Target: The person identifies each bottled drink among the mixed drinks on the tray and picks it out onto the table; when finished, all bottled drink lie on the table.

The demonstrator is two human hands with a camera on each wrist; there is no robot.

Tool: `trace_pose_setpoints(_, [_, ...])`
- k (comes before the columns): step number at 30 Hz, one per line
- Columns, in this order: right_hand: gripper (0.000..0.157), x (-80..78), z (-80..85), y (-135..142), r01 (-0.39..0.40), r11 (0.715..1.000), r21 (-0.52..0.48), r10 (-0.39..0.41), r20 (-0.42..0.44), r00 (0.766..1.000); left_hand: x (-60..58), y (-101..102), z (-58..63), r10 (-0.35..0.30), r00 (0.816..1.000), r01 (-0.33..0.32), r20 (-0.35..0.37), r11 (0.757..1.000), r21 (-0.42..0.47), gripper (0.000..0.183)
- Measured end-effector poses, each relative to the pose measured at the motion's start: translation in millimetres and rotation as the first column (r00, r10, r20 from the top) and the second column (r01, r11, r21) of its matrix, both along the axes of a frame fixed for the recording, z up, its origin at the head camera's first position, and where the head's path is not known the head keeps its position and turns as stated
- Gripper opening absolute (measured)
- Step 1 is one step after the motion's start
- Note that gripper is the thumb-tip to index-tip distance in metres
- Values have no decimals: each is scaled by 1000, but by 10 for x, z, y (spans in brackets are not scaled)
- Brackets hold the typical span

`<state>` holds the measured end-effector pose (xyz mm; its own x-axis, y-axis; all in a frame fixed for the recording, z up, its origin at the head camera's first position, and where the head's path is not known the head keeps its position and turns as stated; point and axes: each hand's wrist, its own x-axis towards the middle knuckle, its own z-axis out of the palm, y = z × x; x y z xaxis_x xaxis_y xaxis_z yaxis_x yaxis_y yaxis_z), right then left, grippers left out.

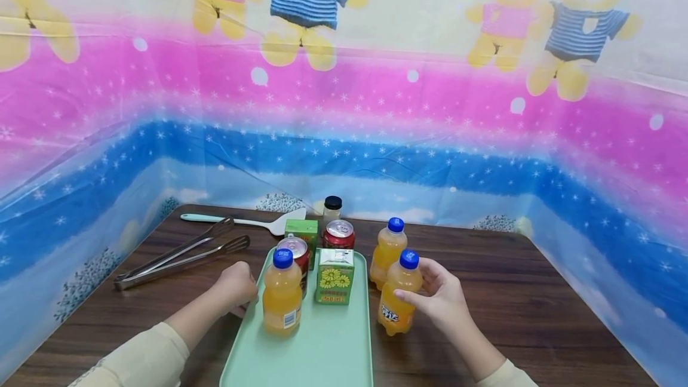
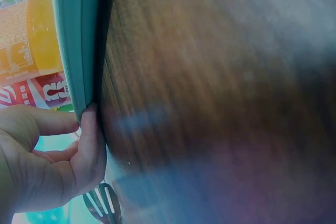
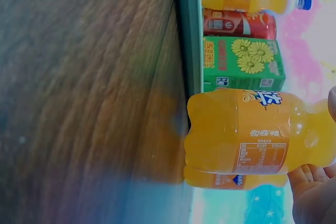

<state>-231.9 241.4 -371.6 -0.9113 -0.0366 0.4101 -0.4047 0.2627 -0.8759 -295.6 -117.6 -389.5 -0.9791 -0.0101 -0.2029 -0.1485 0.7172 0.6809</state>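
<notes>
Left fingers [image 2: 90, 136] pinch a tray [image 1: 328, 354] bearing drinks [image 1: 334, 282]; right fingers [image 1: 434, 269] grasp an orange bottle [image 1: 396, 309], seemingly unplaced, like another bottle [image 1: 388, 245] nearby.

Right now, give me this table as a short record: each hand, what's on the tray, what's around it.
Left hand: pinches the tray rim
Right hand: holds a bottle
Tray front: another bottle, green carton
Behind those: red can, second can, second carton
Right of tray: held bottle, third bottle behind it
Left of tray: tongs
Far back: spatula, jar
</notes>
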Motion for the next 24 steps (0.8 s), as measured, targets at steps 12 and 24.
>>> trace_pose_setpoints(12, [54,-31,-61,15,49,999,2,-49,44,998,-8,1,-6,-1,1000,1,1,1000,0,12])
trace_pose_setpoints(24, [55,-33,-84,11,43,999,-12,-42,41,998,-3,0,0,-4,1000,4,6,1000,3,10])
